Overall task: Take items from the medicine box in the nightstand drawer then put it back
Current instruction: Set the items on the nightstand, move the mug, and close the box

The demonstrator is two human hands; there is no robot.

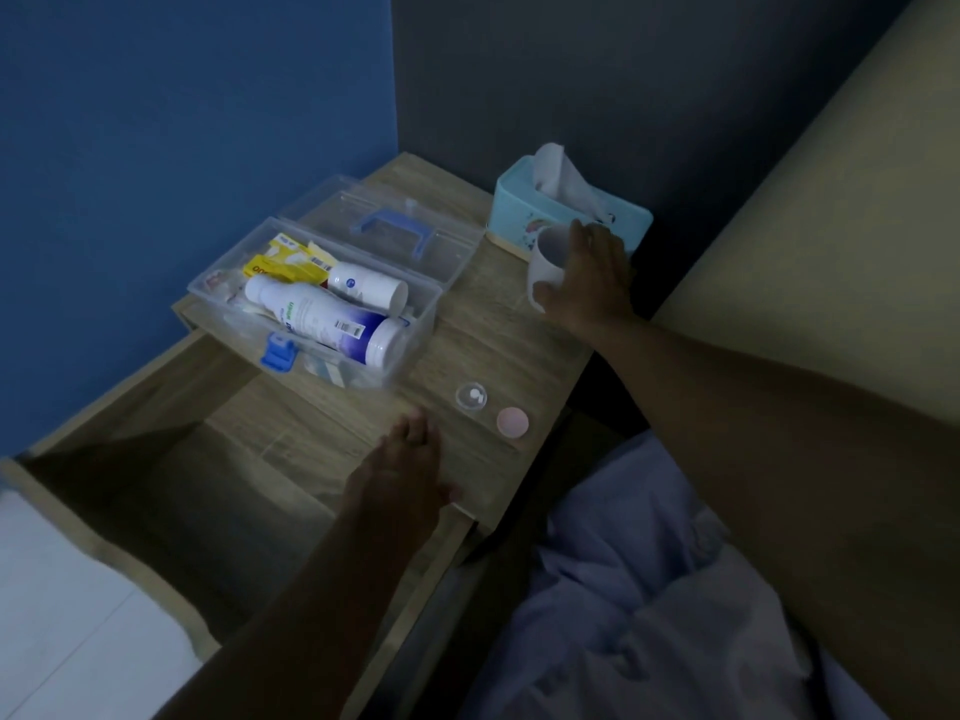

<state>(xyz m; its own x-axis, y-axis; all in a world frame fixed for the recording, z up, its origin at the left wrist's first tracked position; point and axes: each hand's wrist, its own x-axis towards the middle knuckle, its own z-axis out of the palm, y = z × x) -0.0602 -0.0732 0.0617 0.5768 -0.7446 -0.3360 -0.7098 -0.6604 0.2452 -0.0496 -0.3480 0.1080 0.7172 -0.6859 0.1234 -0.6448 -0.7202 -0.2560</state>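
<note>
A clear plastic medicine box [415, 324] stands on the wooden nightstand [488, 324], its lid [384, 226] with a blue handle thrown back. Two white bottles [322, 314] and yellow packets [285, 262] lie inside. My right hand [587, 278] grips a white cup [545, 262] at the nightstand's far right. A small clear cap holding white pills [471, 396] and a pink round lid [512, 421] rest near the front edge. My left hand [400, 470] lies flat on the front edge, fingers together, holding nothing. The drawer [156, 459] below stands pulled out.
A light blue tissue box [519, 200] with a tissue sticking up sits behind the cup. Blue and dark walls close the back. A beige headboard rises at the right, and pale bedding [649, 589] lies below. White floor shows at lower left.
</note>
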